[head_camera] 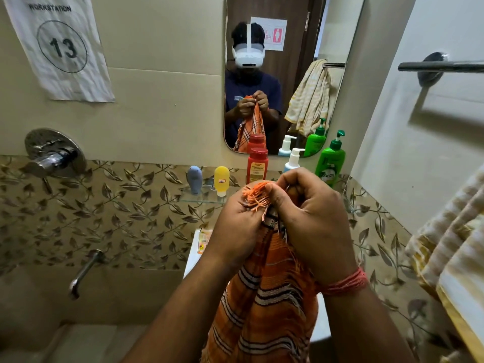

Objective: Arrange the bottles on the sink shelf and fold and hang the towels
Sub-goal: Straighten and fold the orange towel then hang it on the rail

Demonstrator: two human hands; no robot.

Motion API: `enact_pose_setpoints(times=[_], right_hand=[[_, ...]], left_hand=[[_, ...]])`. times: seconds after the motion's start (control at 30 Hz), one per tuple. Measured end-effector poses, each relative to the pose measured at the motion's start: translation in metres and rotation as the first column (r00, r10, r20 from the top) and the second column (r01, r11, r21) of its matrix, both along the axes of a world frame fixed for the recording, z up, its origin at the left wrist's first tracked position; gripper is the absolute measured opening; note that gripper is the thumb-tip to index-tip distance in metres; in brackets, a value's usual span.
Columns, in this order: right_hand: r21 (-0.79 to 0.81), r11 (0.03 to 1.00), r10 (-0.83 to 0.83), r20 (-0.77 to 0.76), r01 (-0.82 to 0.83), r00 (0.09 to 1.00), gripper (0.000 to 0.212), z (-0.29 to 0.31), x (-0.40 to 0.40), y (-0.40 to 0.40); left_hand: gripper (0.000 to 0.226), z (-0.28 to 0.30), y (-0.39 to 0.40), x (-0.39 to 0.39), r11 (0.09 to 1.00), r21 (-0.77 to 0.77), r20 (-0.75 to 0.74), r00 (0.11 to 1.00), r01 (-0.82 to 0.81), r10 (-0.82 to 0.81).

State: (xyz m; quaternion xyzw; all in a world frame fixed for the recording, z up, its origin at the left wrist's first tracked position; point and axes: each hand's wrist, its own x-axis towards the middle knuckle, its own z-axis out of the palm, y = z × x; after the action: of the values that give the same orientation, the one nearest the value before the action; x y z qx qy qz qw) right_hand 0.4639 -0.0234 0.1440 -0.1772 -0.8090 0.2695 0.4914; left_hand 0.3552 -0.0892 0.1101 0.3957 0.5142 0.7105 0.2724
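a person stands facing a bathroom wall mirror (288,74), both hands raised close together in front of the chest. the left hand (235,221) and the right hand (311,216) each pinch the fringed top edge of an orange striped towel (262,310), fingers curled tight around the cloth. the towel hangs straight down from the hands, bunched between the forearms. just behind the hands, a glass sink shelf (204,196) carries a row of bottles: a grey tube (194,179), a yellow tube (221,180), a red bottle (257,165), a white pump bottle (292,161) and a green pump bottle (330,161), all upright. at the right edge hangs a yellow and white striped towel (450,244), below a dark wall rail (440,66).
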Motion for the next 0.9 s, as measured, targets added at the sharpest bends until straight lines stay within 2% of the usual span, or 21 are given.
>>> enact_pose_setpoints(times=[0.2,0.3,0.4,0.47,0.57,0.8,0.9], right_hand=[[-0.039,0.999,0.012,0.040,-0.010,0.999,0.009,0.001,0.002,0.001],[-0.047,0.999,0.000,0.032,0.001,0.999,0.011,0.000,0.002,0.002],[0.013,0.999,-0.048,0.057,0.047,0.997,0.014,-0.004,0.001,0.002],[0.055,0.994,-0.101,0.057,0.098,0.993,0.019,-0.007,0.000,0.001],[0.067,0.983,-0.176,0.038,0.173,0.984,0.025,-0.010,-0.002,0.000],[-0.019,0.979,-0.204,0.028,0.204,0.979,0.029,-0.014,-0.003,0.001],[-0.014,0.976,-0.215,0.033,0.215,0.976,0.031,-0.011,-0.002,0.002]], left_hand=[[0.020,0.004,-0.007,-0.002,0.998,0.040,-0.008,0.999,0.050,-0.050],[0.025,0.002,-0.009,-0.004,0.986,0.063,0.109,0.981,0.154,-0.160],[0.034,0.001,-0.010,-0.005,0.973,0.096,0.249,0.942,0.209,-0.227],[0.040,0.002,-0.010,-0.005,0.970,0.100,0.269,0.933,0.220,-0.239],[0.037,0.003,-0.011,-0.005,0.976,0.078,0.223,0.951,0.201,-0.214],[0.035,0.001,-0.014,-0.006,0.978,0.004,0.002,0.978,0.207,-0.207],[0.035,-0.002,-0.013,-0.003,0.977,0.025,-0.007,0.977,0.212,-0.211]])
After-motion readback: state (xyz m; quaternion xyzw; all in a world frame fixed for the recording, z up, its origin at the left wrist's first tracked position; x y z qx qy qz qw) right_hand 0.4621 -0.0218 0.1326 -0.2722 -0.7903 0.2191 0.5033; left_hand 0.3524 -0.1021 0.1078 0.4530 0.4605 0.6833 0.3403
